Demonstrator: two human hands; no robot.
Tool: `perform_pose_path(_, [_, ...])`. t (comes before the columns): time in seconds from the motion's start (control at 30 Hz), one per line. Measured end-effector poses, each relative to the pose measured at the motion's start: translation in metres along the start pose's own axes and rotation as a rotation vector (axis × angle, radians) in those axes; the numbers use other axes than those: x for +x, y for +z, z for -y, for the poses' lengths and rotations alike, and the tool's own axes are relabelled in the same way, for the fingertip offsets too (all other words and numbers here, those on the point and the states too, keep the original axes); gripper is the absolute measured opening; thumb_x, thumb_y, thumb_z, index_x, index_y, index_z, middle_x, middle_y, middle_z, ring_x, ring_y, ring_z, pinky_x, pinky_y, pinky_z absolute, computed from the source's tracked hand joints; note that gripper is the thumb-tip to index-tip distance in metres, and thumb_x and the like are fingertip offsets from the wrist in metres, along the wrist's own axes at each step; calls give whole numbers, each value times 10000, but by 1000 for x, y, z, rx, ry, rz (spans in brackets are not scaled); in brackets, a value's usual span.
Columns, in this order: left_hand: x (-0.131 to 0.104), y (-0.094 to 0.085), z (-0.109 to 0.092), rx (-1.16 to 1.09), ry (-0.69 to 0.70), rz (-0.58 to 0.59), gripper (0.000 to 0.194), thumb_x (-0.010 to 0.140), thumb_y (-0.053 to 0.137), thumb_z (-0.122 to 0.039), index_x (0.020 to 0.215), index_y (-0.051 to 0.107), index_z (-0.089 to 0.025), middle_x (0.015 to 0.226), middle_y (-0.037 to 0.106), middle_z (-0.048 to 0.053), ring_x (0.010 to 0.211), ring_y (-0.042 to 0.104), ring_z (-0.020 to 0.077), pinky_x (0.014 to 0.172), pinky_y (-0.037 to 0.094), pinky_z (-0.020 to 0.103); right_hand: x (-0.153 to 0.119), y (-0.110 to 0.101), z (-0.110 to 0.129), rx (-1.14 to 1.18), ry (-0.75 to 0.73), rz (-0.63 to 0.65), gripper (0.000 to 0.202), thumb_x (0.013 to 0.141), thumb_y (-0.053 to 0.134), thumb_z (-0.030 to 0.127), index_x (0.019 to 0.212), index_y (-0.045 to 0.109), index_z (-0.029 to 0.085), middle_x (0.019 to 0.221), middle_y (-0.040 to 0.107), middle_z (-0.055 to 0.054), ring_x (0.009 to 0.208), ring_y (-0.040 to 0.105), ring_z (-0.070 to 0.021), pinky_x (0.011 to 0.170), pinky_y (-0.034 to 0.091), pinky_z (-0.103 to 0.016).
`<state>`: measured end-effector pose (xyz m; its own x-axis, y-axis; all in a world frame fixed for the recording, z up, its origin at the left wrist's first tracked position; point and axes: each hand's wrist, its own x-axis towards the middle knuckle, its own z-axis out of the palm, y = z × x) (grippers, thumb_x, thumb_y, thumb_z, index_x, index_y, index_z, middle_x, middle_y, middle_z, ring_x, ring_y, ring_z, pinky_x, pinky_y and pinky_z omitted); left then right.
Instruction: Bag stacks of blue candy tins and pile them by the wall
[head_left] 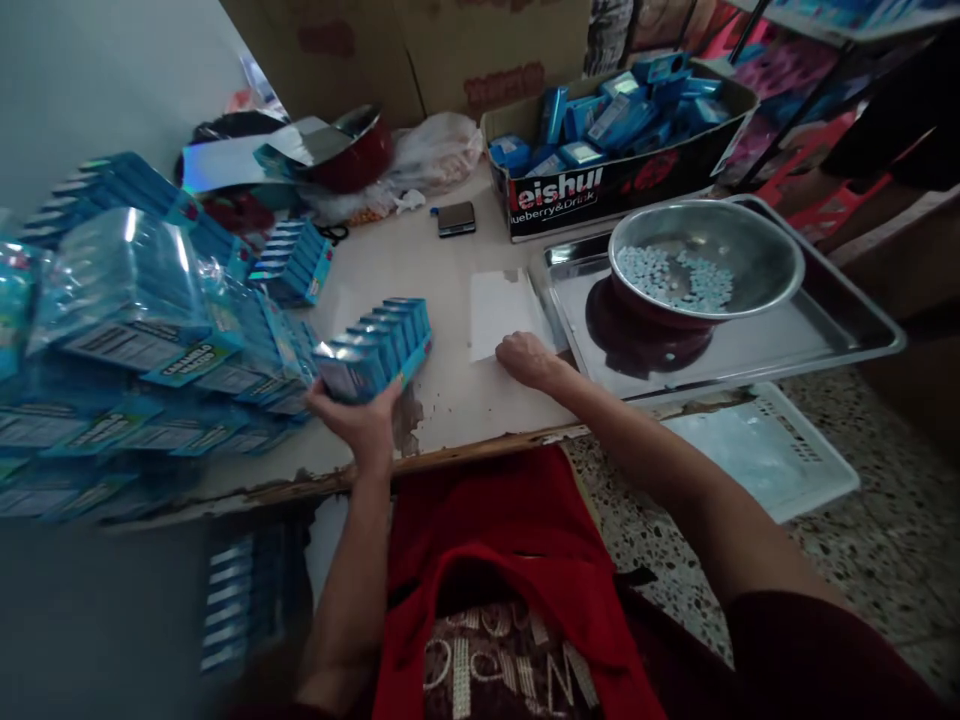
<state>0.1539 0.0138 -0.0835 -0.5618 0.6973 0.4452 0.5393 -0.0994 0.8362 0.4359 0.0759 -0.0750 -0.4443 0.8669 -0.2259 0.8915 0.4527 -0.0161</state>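
My left hand (360, 418) grips the near end of a row of small blue candy boxes (382, 345) at the front of the table. Thumb and fingers are on either side of the row. My right hand (527, 358) is closed and rests at the lower edge of a white sheet of paper (499, 308). Whatever its fingers may hold is hidden. Just right of that hand lies a metal tray (757, 350). On the tray stands a steel bowl (784, 255) with pale blue candies (664, 278) inside.
Stacked wrapped blue packs (135, 340) fill the left side, and another box row (292, 262) stands near them. A carton of blue boxes (585, 205), a small dark scale (456, 218), a plastic bag (435, 155) and a red pan (356, 160) are behind. Another person's arm (810, 190) shows at right.
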Motion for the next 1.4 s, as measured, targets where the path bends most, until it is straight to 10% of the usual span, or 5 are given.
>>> perform_pose_path(0.27, [-152, -102, -13, -72, -444, 234, 1053, 550, 1005, -443, 1380, 360, -378, 1470, 596, 107, 1411, 621, 336, 1190, 538, 549, -15, 15, 1, 113, 145, -141, 423, 1016, 436, 48, 1291, 757, 46, 1310, 734, -298, 1264, 677, -346, 947, 546, -396])
perform_pose_path(0.6, [-110, -141, -16, -483, -1053, 730, 667, 690, 874, -598, 1263, 745, -282, 1256, 796, 107, 1211, 771, 397, 995, 680, 533, 0, 7, -28, 403, 496, -129, 341, 860, 881, 408, 1090, 851, 159, 1057, 828, -120, 913, 715, -214, 700, 442, -288])
perform_pose_path(1.0, [-134, -140, 56, -324, -1083, 963, 859, 200, 1046, -398, 1007, 778, -519, 1353, 749, 107, 1480, 567, 491, 1096, 562, 521, 8, -42, -4, 285, 460, -177, 597, 793, 881, 736, 936, 803, 162, 909, 785, -126, 856, 680, -253, 724, 411, -328])
perform_pose_path(1.2, [-69, -158, 34, -212, -747, 1237, 575, 492, 988, -577, 1023, 869, -390, 1247, 806, 127, 1330, 694, 471, 1180, 540, 594, 55, -50, 62, 71, 129, -221, 413, 950, 832, 534, 1155, 797, 177, 1103, 801, -160, 1022, 720, -311, 801, 426, -354])
perform_pose_path(1.4, [26, -86, 8, 158, 170, 662, 204, 939, 741, -443, 1027, 834, -285, 1067, 820, 82, 1083, 747, 321, 1097, 558, 517, 90, -21, 101, 39, -76, -88, 348, 932, 859, 487, 1119, 837, 194, 1077, 825, -133, 983, 741, -278, 765, 427, -337])
